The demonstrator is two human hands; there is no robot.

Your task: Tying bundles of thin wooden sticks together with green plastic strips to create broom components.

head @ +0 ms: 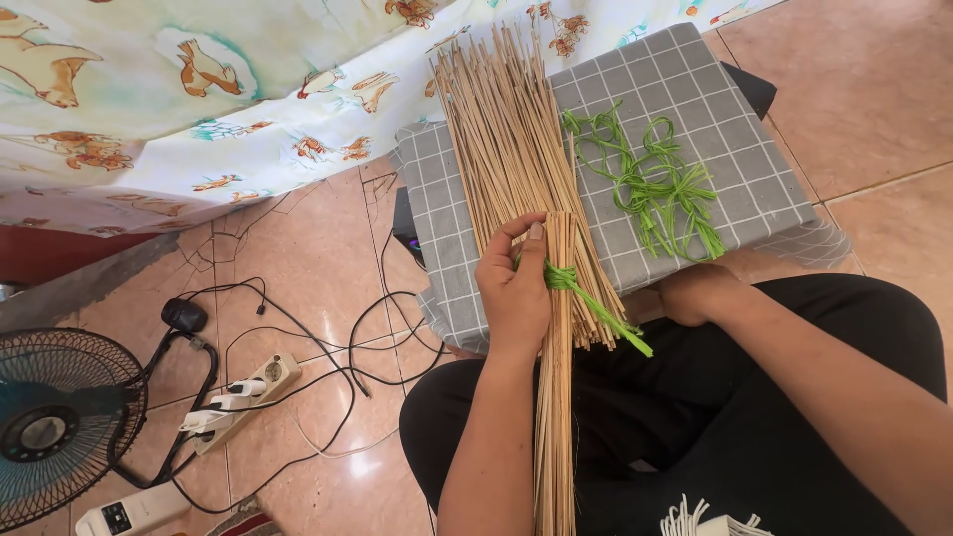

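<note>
Head view: left hand, fingers wrapped around a slim bundle of tan reed strips, green raffia tie already knotted; loose reeds and spare green ties remain on the grey checked cushion; right hand half hidden, fingers' state unclear.

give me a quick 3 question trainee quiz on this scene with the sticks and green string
1. True or false: the left hand grips a tied stick bundle.
2. What colour is the raffia tie on that bundle?
3. Where do the loose raffia strands lie? A) on the floor B) on the grey checked cushion C) on the fan

Key: 1 true. 2 green. 3 B. The right hand sits partly hidden behind the loose sticks.
</note>
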